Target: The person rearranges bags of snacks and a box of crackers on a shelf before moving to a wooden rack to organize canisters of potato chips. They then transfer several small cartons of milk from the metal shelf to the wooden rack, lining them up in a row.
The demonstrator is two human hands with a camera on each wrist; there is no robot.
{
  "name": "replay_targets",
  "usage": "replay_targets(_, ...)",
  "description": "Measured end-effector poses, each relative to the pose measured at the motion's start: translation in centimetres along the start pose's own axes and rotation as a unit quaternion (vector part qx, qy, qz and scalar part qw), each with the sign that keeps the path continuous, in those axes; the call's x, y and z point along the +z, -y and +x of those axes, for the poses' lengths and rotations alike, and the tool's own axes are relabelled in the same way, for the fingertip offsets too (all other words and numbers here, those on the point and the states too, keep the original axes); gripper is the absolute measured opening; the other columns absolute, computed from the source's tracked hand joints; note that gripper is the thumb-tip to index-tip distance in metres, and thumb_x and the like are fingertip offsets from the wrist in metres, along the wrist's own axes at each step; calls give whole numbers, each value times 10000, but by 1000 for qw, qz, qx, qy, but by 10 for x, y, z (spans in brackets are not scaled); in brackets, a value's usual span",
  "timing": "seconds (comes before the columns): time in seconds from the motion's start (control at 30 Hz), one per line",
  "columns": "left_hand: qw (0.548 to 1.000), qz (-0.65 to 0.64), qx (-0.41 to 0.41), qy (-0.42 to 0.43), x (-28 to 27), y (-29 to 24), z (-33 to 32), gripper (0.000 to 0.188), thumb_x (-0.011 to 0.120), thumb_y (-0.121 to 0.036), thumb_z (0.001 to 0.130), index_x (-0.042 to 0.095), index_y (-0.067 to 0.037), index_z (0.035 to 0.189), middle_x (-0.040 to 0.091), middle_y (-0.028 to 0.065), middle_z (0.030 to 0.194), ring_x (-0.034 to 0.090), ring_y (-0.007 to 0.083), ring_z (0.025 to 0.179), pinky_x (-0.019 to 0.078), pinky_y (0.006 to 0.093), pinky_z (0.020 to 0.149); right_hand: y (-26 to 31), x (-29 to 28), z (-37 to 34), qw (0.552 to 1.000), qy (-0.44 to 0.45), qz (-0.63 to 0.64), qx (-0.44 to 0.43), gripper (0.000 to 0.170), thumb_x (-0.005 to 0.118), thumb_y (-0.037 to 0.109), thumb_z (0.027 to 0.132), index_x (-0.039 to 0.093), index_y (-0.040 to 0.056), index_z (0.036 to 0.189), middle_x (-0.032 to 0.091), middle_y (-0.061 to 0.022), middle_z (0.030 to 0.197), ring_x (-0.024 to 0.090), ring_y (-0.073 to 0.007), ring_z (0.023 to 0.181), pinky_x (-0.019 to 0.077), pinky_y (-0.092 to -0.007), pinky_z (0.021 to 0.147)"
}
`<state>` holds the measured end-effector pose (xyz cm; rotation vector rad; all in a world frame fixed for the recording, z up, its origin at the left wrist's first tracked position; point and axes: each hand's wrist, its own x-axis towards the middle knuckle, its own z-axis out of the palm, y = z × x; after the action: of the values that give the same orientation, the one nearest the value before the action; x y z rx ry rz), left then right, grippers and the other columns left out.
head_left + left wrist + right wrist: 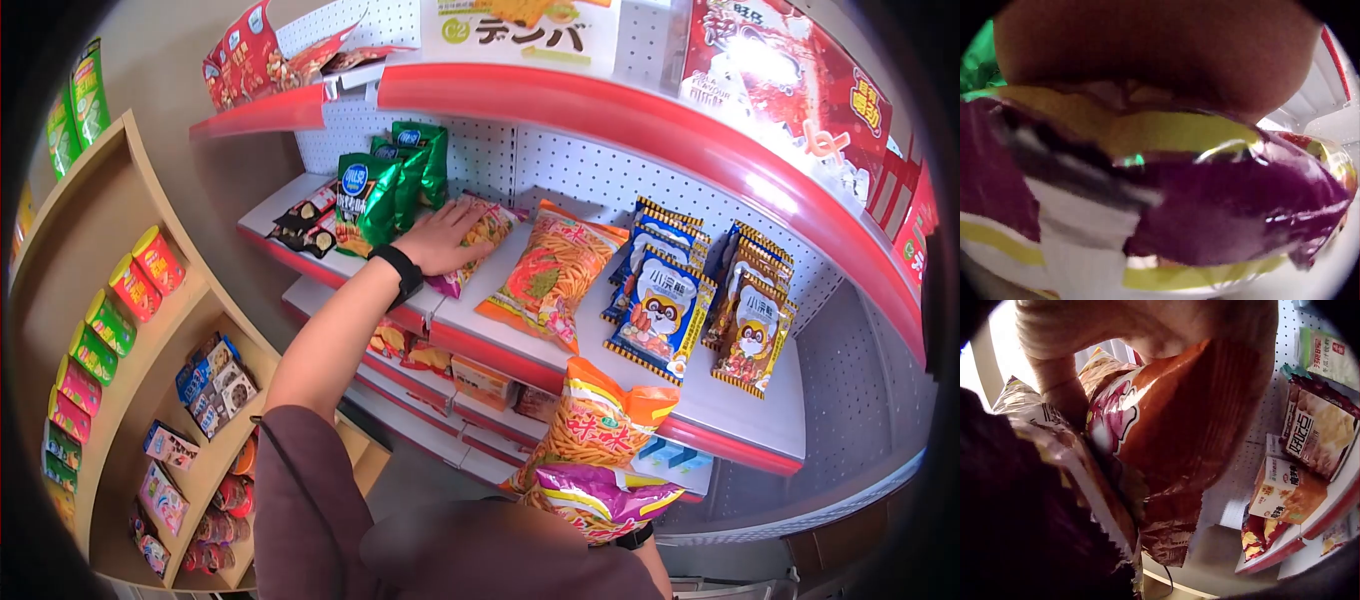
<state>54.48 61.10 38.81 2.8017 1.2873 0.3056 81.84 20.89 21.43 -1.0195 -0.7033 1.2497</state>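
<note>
Purple noodle-snack bag sits on the shelf, left hand over it, fingers spread — maybe half stocked, since right hand pinches an orange bag, second purple bag probably left too.

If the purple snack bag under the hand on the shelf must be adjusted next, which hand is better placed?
Probably the left hand: it already rests on that purple bag, whereas the right hand is occupied, gripping an orange bag near the body.
</note>
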Motion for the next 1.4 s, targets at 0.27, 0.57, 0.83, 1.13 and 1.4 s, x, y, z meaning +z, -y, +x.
replay_targets(0.27, 954, -162, 123, -219, -62, -76, -128, 663, 748, -264, 893, 484, 40, 1420, 478, 242, 1479, 452, 369, 1394, 352, 408, 1157, 27, 20, 9, 962, 68, 213, 155, 802, 770, 94, 903, 296, 13, 1545, 503, -168, 1494, 545, -256, 1332, 449, -430, 1124)
replay_targets(0.57, 749, -646, 6, 151, 101, -127, -287, 587, 847, -137, 811, 611, 4, 1330, 670, 96, 1279, 638, 194, 1147, 491, 377, 1014, -19, 30, 27, 968, 243, 59, -1, 906, 769, 78, 889, 212, 36, 1603, 418, -89, 1575, 408, -188, 1442, 340, -382, 1194)
replay_targets(0.83, 727, -647, -27, 231, 78, -132, -290, 727, 915, -94, 724, 574, 12, 1358, 589, 107, 1378, 588, 209, 1240, 472, 381, 1055, -26, 51, 18, 964, 257, 67, -9, 933, 786, 120, 884, 198, 49, 1604, 374, -87, 1601, 354, -178, 1471, 298, -384, 1208)
replay_targets(1.13, 762, -607, 108, 197, 97, -126, -290, 777, 934, -114, 702, 566, -16, 1379, 593, 101, 1378, 581, 205, 1251, 465, 377, 1062, -41, 71, -3, 973, 216, 78, 3, 988, 785, 106, 902, 114, 69, 1626, 341, -91, 1618, 335, -190, 1477, 289, -401, 1219)
replay_targets(1.4, 708, -616, 61, 342, 103, -106, -302, 695, 898, -159, 766, 579, -30, 1369, 652, 98, 1310, 604, 193, 1216, 477, 373, 1040, -88, 80, -44, 992, 103, 74, -15, 940, 809, 68, 871, 223, 76, 1606, 429, -87, 1570, 430, -182, 1414, 373, -395, 1174)
